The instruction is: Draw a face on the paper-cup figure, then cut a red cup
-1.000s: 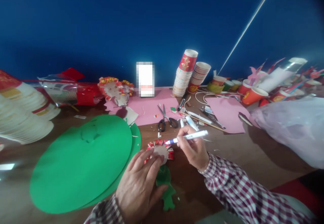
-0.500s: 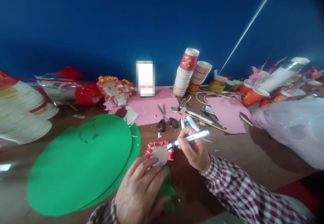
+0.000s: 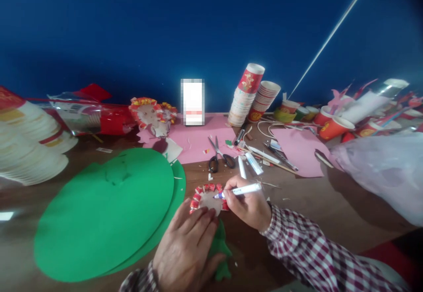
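Observation:
My right hand (image 3: 247,203) pinches a white marker (image 3: 243,190) with a purple-blue collar. Its tip is at the pale round middle of a small paper-cup flower (image 3: 209,197), whose rim is a ring of curled red strips. Flat over the near side of that flower lies my left hand (image 3: 188,243), fingers stretched out and pressing it to the table. Part of the flower is hidden beneath those fingers. A green paper piece (image 3: 220,248) with a jagged edge shows beside my left hand, partly covered by it.
Large green paper ovals (image 3: 105,212) lie at left, near stacked paper cups (image 3: 33,138). Black-handled scissors (image 3: 218,155) rest on pink paper (image 3: 188,140). Two leaning cup stacks (image 3: 246,96) stand behind; a plastic bag (image 3: 380,168) is at right. Pens and scraps lie between.
The marker's tip has moved from the flower's right edge onto its pale centre, with my right hand lower and slightly left. My left fingers still hold the flower down.

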Tool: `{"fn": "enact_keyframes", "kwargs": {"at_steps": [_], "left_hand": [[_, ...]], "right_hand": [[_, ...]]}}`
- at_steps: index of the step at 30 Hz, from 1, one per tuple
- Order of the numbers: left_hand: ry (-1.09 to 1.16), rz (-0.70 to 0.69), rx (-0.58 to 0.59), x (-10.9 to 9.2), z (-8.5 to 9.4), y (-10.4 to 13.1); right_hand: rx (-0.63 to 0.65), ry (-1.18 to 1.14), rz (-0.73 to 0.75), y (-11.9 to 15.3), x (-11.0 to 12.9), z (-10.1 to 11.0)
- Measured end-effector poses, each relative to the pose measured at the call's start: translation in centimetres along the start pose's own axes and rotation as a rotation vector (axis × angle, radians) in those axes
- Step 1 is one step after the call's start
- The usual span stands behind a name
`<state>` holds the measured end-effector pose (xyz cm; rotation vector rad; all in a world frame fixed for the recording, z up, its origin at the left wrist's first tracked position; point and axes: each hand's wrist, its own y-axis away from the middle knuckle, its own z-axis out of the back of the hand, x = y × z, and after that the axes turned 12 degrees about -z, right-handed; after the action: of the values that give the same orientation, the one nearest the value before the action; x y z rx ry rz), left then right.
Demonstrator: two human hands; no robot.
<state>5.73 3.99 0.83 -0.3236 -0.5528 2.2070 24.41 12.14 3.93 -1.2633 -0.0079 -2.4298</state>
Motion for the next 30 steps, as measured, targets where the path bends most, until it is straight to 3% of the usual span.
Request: {"fn": "enact_keyframes", "kwargs": {"at_steps": [17, 24, 30], "left_hand": [[0.007, 0.01, 0.018, -0.11, 0.42, -0.37], [0.009, 0.015, 0.021, -0.05, 0.44, -0.38], [0.017, 0.011, 0.031, -0.07, 0.52, -0.47]], "right_hand": [[0.037, -0.04, -0.053, -0.07, 0.11, -0.12], [-0.021, -0.298, -0.165, -0.32, -0.18, -0.04], [0.043, -0.262, -0.107, -0.22, -0.15, 0.02]]}}
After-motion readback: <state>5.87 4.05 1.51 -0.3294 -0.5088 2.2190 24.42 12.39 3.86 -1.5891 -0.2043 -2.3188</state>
